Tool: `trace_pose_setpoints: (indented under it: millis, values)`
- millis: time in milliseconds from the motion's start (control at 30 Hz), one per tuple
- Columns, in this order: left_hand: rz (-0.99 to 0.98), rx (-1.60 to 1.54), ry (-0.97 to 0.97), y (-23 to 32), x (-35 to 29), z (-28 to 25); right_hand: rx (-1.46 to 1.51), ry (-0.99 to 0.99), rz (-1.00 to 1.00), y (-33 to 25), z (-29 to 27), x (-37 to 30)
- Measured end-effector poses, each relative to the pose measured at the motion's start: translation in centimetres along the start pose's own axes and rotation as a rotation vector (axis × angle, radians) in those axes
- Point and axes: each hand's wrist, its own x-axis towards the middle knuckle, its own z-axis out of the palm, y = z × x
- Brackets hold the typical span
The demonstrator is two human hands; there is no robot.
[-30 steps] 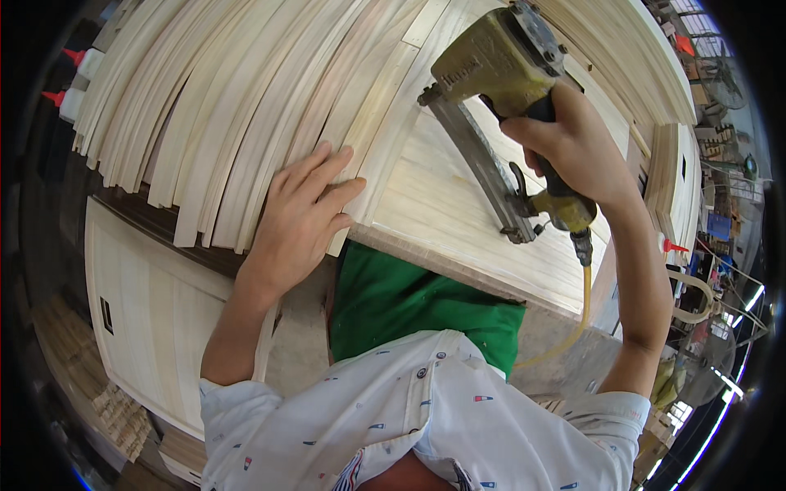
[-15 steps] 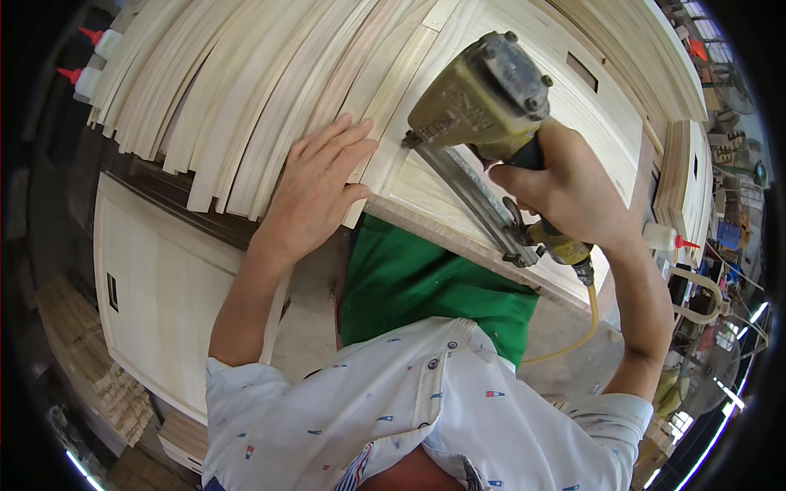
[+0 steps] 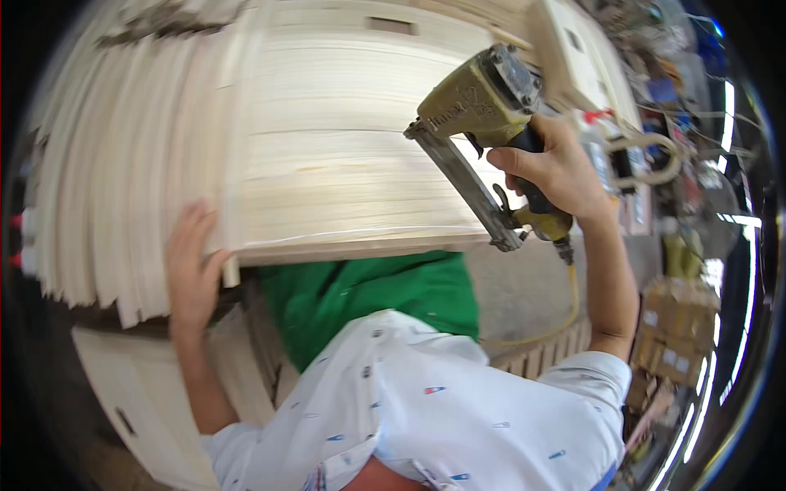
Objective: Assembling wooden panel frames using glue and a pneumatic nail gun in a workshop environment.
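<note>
My right hand (image 3: 565,168) grips the black handle of a yellowish-brown pneumatic nail gun (image 3: 475,106), held up over the right part of a pale wooden panel (image 3: 344,192). A yellow air hose (image 3: 574,286) runs down from the base of its handle. My left hand (image 3: 194,266) is smeared by motion, but its fingers look stretched out and the thumb stands apart. It lies at the near ends of a row of pale wooden strips (image 3: 123,180), left of the panel.
Another panel with a dark slot (image 3: 135,385) stands low at the left. Stacked slotted boards (image 3: 565,49) lie at the far right, near a pale C-shaped clamp (image 3: 659,159). Cardboard boxes (image 3: 675,327) stand at the right. Red-tipped white bottles (image 3: 24,241) are at the left edge.
The whole view has swung round. Relative to the panel, the nail gun has gone from its left side beside the strips to the right. My left hand still lies at the strips' near ends.
</note>
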Motion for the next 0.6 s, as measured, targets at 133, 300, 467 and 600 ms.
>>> trace_pose_setpoints:
  millis: [133, 300, 467, 600]
  values:
    - [-0.093, -0.068, -0.047, 1.3, 0.4, -1.4, -0.040, 0.198, 0.058, 7.9, -4.9, -2.9]
    - [-0.075, 0.002, -0.070, 0.9, 0.2, -1.2, -0.675, 0.517, 0.141, 15.8, -6.6, -4.2]
    - [-0.032, 0.063, -0.111, 2.2, 0.7, -2.5, -0.835, 0.521, 0.233, 24.3, -6.6, -3.6]
    - [-0.057, 0.247, 0.026, 1.4, 2.4, -3.7, -0.833, 0.576, 0.229, 27.8, -5.1, -4.1]
